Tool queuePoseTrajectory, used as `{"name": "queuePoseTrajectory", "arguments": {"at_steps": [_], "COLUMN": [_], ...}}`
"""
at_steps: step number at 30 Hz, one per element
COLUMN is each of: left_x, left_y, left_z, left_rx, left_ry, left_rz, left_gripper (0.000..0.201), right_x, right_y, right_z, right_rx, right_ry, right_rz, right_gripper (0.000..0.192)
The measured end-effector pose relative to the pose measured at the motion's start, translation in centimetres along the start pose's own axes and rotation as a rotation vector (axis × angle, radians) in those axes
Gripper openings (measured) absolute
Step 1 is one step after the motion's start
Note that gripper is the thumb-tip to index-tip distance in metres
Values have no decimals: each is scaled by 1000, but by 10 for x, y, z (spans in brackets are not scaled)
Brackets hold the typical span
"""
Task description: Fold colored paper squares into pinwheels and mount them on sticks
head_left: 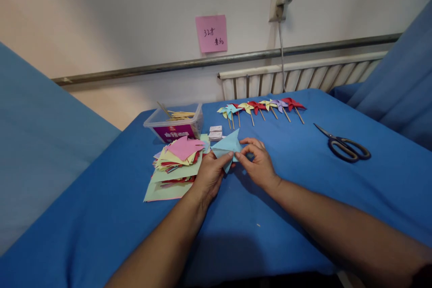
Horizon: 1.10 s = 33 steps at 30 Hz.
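Note:
A light blue paper pinwheel [228, 145], partly folded, is held between both hands above the blue cloth. My left hand [213, 172] grips its lower left side, thumb pressed on the front near the middle. On the other side, the fingertips of my right hand [256, 162] pinch the paper's right edge. Whether a pin sits in the middle cannot be made out. Just left of my left hand lies a stack of cut coloured papers [175, 157], a pink one on top. Two small white boxes [215, 133] stand right behind the paper.
A clear plastic tub [199, 121] holding thin wooden sticks stands at the back left. Several finished pinwheels [257, 107] on sticks lie in a row along the back. Black-handled scissors [344, 145] rest at the right. Blue curtains [398, 76] hang at both sides.

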State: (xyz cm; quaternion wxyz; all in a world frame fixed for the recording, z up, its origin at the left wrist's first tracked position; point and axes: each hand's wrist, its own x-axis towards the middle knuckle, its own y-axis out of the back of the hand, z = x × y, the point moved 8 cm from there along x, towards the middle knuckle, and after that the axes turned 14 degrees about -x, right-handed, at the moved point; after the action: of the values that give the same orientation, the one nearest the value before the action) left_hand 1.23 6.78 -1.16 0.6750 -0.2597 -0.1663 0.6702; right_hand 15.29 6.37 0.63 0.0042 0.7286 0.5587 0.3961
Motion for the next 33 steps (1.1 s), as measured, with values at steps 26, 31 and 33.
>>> {"name": "queuePoseTrajectory", "arguments": {"at_steps": [26, 31, 33], "left_x": [2, 3, 3], "left_y": [5, 10, 10], "left_z": [5, 6, 6], "left_rx": [93, 141, 197], "left_ry": [-68, -1, 18], "left_rz": [42, 54, 42], "left_gripper": [34, 35, 34], "right_x": [-1, 6, 9], "right_y": [-2, -6, -12], "right_z": [6, 42, 44], "right_rx": [103, 454, 581], "right_ry": [-82, -398, -448], "right_rz": [-16, -11, -108], "right_gripper": [15, 37, 39]}}
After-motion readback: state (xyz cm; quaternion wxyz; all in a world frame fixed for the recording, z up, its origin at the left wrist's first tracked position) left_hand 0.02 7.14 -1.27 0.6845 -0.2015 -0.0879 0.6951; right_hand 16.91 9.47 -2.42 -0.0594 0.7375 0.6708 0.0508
